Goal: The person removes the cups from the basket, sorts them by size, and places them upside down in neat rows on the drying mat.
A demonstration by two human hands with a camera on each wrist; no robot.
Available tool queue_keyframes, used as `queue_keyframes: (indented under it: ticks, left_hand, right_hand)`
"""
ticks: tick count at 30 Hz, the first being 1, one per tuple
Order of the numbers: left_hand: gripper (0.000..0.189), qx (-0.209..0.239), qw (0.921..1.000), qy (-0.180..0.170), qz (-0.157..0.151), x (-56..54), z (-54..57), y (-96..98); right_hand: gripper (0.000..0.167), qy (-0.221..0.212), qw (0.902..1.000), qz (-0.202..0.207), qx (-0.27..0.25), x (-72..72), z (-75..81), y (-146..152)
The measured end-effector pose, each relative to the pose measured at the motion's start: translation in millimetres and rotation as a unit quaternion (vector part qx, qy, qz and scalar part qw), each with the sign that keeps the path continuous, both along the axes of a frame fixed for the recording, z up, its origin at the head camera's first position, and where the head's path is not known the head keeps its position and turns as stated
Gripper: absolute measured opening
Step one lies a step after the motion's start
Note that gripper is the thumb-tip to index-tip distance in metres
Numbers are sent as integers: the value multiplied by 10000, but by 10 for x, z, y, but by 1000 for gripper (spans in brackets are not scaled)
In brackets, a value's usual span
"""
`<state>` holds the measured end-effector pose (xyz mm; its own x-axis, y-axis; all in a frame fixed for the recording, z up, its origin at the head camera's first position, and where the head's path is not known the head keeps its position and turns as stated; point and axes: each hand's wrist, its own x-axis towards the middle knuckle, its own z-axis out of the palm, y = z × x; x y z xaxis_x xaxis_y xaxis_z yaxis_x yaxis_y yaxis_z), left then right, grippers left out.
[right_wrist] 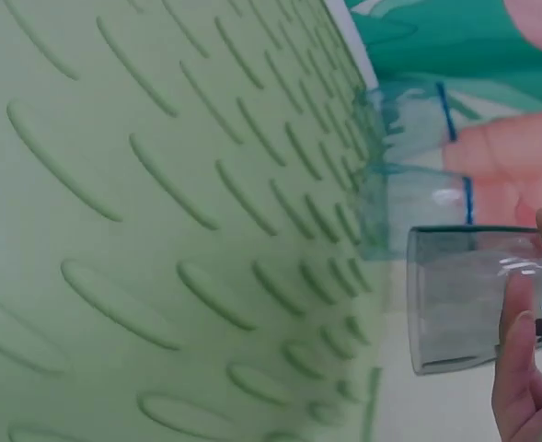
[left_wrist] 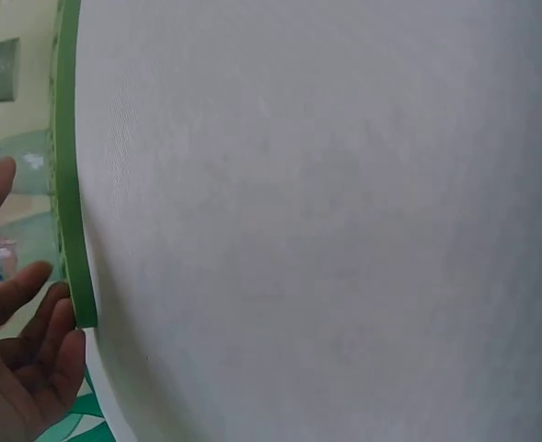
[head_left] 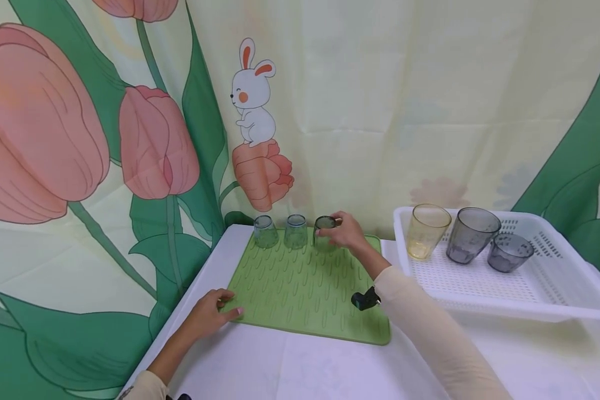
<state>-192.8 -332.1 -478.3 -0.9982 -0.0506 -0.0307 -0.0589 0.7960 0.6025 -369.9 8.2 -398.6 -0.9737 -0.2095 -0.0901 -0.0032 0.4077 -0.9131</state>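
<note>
My right hand (head_left: 349, 230) holds a grey-tinted drinking glass (head_left: 325, 225) by its base end, close over the back of the green ribbed mat (head_left: 300, 294). In the right wrist view that glass (right_wrist: 464, 299) has its open rim towards the mat, with fingers and thumb around the narrower end. Two bluish glasses, one (head_left: 266, 232) at the far left and one (head_left: 296, 232) beside it, stand upside down in a row along the mat's back edge. At the mat's front left corner rests my left hand (head_left: 207, 315), fingers loosely bent, fingertips right at the edge.
On the right, a white perforated basket (head_left: 485, 303) contains a yellow glass (head_left: 428, 232), a tall grey glass (head_left: 472, 236) and a low grey bowl-like glass (head_left: 510, 253). A printed curtain (head_left: 345, 111) hangs directly behind the white table (head_left: 260, 361).
</note>
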Motion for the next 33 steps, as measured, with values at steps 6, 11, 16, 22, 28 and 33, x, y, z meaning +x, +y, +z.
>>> queue_keyframes:
  ticks: [6, 11, 16, 22, 28, 33]
  left_hand:
    - [52, -78, 10000, 5, -42, -17, 1, -44]
    - [52, -134, 9999, -29, -41, -6, 10, -83]
    - [52, -89, 9999, -71, -53, 0, 7, -93]
    - [54, -114, 9999, -73, -82, -1, -2, -79]
    - [53, -201, 9998, -19, -60, 3, 0, -82]
    - [51, -168, 9999, -39, -9, 4, 3, -102]
  right_hand:
    - [71, -56, 9989, -366, -293, -97, -203, 9]
    - [73, -77, 9982, -348, -492, -182, -333, 20]
    - [74, -64, 9986, -270, -460, -256, -397, 4]
    - [74, -87, 9990, -178, -398, -301, -459, -18]
    - [73, -35, 9992, -18, -408, -329, -511, -64]
    - [72, 32, 9989, 80, -455, -347, -517, -111]
